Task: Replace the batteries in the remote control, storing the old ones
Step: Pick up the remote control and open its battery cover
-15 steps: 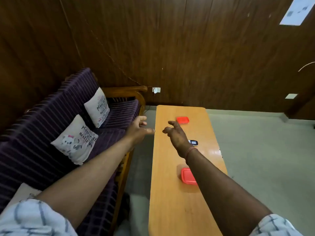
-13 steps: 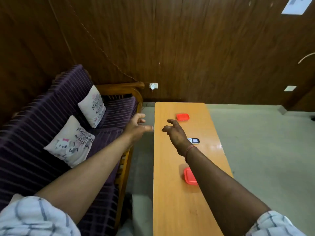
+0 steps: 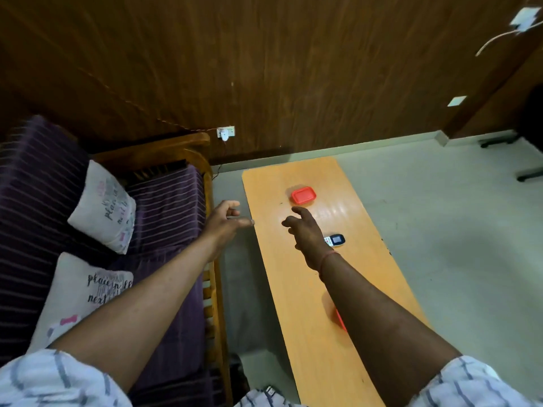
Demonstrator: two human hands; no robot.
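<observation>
On glossy orange table (image 3: 293, 289), rounded red box (image 3: 303, 195) and remote (image 3: 335, 240).

A long, narrow counter (image 3: 308, 304) of glossy orange-tan wood runs from the bottom centre of the frame up toward the dark panelled wall. Near its far end lies a flat red plastic box (image 3: 303, 195). At mid-length rests a small remote control (image 3: 335, 240) with a dark screen. Lower down, a second red plastic box (image 3: 340, 320) shows only as a sliver.

View tipped down; right hand (image 3: 305, 230) hides remote (image 3: 335, 240).
</observation>
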